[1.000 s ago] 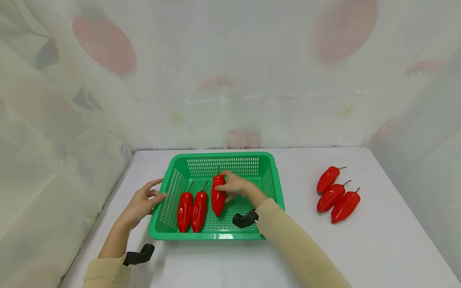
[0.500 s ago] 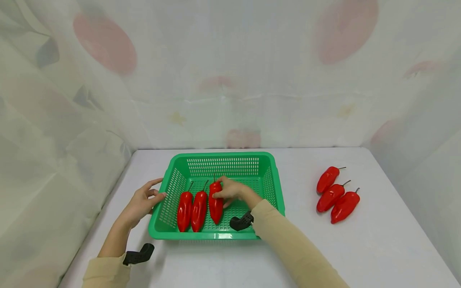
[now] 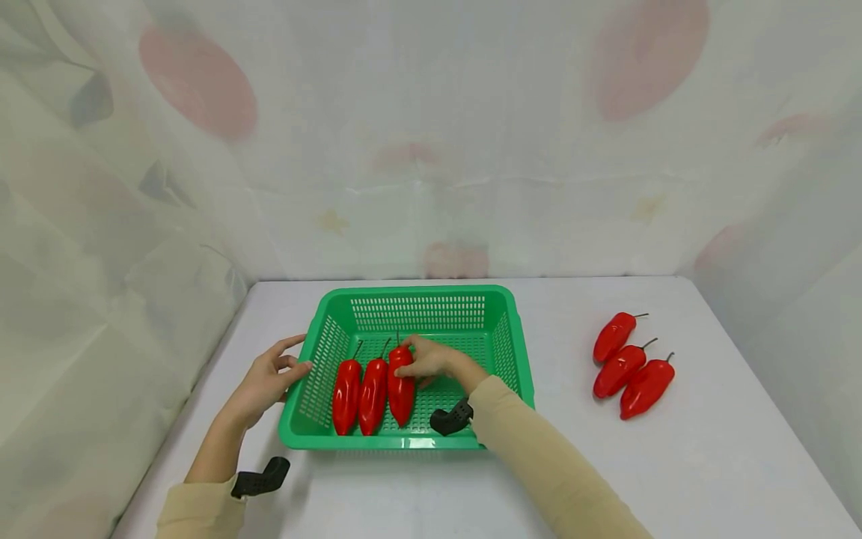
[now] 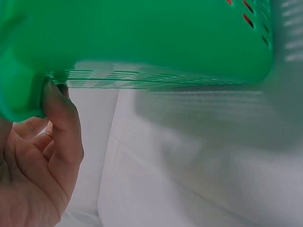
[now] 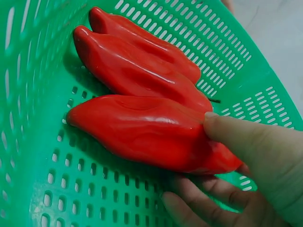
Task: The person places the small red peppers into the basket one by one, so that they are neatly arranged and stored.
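Observation:
A green plastic basket (image 3: 411, 442) with slotted walls stands on the table. My left hand (image 3: 263, 382) grips its left rim, thumb on top and fingertips tucked under the lip, as the left wrist view shows. Inside the basket, my right hand (image 3: 431, 358) holds a glossy red pepper (image 3: 400, 397) between thumb and fingers, stem pointing to the back. Two more red peppers lie side by side to its left, a middle pepper (image 3: 373, 397) and a leftmost pepper (image 3: 346, 397). From the right wrist, the held pepper (image 5: 137, 127) appears close beside the middle one, low over the slotted floor.
Three red peppers (image 3: 618, 370) lie in a cluster on the white table (image 3: 714, 449), right of the basket. A pale patterned cloth (image 3: 431, 150) hangs behind the table and along both sides. Each wrist carries a small black device (image 3: 261, 477).
My right hand has moved the held pepper left and toward the front of the basket, up beside the middle pepper. My left hand has stayed on the rim.

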Action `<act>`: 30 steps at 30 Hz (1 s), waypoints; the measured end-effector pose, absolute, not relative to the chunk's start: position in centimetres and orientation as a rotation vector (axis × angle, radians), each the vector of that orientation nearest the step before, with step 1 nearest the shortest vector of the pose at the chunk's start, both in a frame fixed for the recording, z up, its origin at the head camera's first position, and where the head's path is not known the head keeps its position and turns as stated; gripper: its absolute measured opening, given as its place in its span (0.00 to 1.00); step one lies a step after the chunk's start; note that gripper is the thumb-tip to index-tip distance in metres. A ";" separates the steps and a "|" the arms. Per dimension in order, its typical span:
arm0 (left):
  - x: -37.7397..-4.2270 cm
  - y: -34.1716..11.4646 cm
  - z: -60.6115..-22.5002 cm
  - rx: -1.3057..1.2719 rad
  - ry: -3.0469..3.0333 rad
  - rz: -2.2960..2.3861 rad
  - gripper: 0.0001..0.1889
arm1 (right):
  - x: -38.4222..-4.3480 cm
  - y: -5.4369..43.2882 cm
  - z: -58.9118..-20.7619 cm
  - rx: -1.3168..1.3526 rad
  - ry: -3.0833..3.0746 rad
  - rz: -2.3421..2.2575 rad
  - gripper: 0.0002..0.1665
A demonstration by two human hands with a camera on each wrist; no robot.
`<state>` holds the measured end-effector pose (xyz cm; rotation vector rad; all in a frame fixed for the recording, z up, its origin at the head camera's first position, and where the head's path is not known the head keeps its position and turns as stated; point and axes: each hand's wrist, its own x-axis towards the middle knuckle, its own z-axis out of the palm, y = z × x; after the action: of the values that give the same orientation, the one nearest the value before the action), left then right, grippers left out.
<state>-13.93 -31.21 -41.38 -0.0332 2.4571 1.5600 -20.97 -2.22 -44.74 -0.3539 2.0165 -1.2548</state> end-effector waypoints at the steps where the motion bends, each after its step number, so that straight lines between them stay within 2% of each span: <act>1: -13.9 -31.2 -41.4 -0.036 2.458 1.558 0.33 | -20.9 -2.2 -44.7 -0.353 2.029 -1.242 0.36; 30: -14.1 -31.4 -41.7 -0.028 2.457 1.558 0.33 | -20.4 -2.5 -44.5 -0.309 2.106 -1.108 0.35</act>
<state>-14.11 -31.44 -41.68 -0.0275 2.4574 1.5581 -20.40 -2.48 -44.45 -0.3093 2.1060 -1.1085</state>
